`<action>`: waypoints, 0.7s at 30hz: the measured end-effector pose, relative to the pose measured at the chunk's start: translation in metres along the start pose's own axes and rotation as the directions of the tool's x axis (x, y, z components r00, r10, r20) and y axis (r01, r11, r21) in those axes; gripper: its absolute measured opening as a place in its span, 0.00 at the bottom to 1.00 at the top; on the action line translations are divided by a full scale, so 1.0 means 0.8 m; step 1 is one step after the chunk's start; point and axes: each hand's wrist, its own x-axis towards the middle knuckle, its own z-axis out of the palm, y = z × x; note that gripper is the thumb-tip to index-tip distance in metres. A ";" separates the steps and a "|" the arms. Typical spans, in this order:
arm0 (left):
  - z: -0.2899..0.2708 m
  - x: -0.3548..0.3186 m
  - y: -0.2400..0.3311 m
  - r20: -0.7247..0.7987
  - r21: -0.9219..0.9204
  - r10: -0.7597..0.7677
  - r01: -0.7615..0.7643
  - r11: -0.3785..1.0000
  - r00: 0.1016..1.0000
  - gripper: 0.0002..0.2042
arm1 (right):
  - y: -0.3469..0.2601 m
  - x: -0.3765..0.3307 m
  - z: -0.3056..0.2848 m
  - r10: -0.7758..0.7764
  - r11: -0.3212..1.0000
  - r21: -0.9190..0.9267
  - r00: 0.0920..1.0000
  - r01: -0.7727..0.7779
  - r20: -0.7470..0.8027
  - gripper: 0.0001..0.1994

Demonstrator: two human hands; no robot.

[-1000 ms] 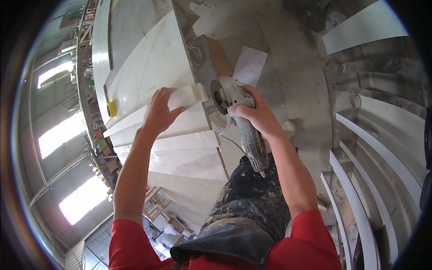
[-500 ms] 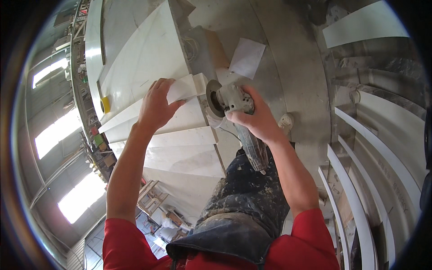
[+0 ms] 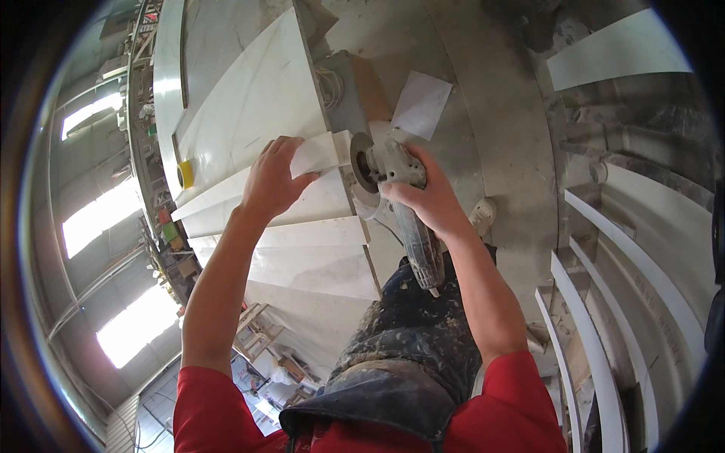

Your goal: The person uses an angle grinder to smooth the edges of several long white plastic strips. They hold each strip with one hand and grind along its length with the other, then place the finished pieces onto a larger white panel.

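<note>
My right hand [image 3: 434, 195] is wrapped around the head end of a dusty angle grinder [image 3: 414, 238], whose body slants down toward my apron. The grinder's disc [image 3: 360, 161] stands on edge at the right end of a long white stone strip [image 3: 313, 153]; whether they touch I cannot tell. My left hand [image 3: 273, 180] grips that strip a little to the left of the disc, fingers over its far side and thumb on the near side. Beneath it lies a pale stone slab [image 3: 249, 98], with a second strip [image 3: 310, 232] nearer to me.
A yellow tape roll [image 3: 185, 174] sits at the slab's left. Past the slab's right edge are coiled cable [image 3: 329, 87] and a paper sheet [image 3: 421, 105] on the floor. Several white strips [image 3: 596, 351] stand at the right. A shoe [image 3: 482, 215] shows beside my right forearm.
The whole view has shifted slightly, with the slab appearing a bit further right. Both hands keep their hold, and the disc remains at the strip's end.
</note>
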 end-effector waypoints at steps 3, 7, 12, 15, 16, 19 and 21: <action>0.000 0.003 -0.004 -0.013 -0.021 0.031 -0.031 0.999 0.999 0.31 | 0.004 -0.011 -0.003 -0.017 0.998 -0.053 0.999 0.015 -0.033 0.37; -0.001 0.003 0.001 -0.022 -0.026 0.020 -0.020 0.999 1.000 0.30 | 0.030 -0.014 -0.016 0.028 0.989 -0.145 0.998 -0.036 -0.056 0.37; 0.035 0.001 -0.036 -0.087 -0.070 0.097 -0.103 0.992 0.992 0.29 | 0.079 -0.039 -0.042 0.253 0.944 0.296 0.900 -0.149 -0.355 0.37; 0.032 0.002 -0.034 -0.035 -0.070 0.090 -0.092 0.993 0.995 0.29 | 0.110 -0.081 -0.095 0.328 0.931 0.302 0.834 -0.205 -0.444 0.43; 0.028 0.003 -0.027 -0.007 -0.082 0.063 -0.064 0.995 0.998 0.28 | 0.084 -0.101 -0.087 0.337 0.922 0.346 0.801 -0.174 -0.496 0.43; 0.028 0.003 -0.020 -0.023 -0.047 0.088 -0.089 0.995 0.996 0.28 | 0.108 -0.151 -0.125 0.282 0.929 0.365 0.740 -0.053 -0.610 0.32; 0.030 0.000 -0.012 -0.035 -0.060 0.068 -0.070 0.996 0.997 0.27 | 0.112 -0.182 -0.141 0.267 0.930 0.369 0.686 0.002 -0.677 0.26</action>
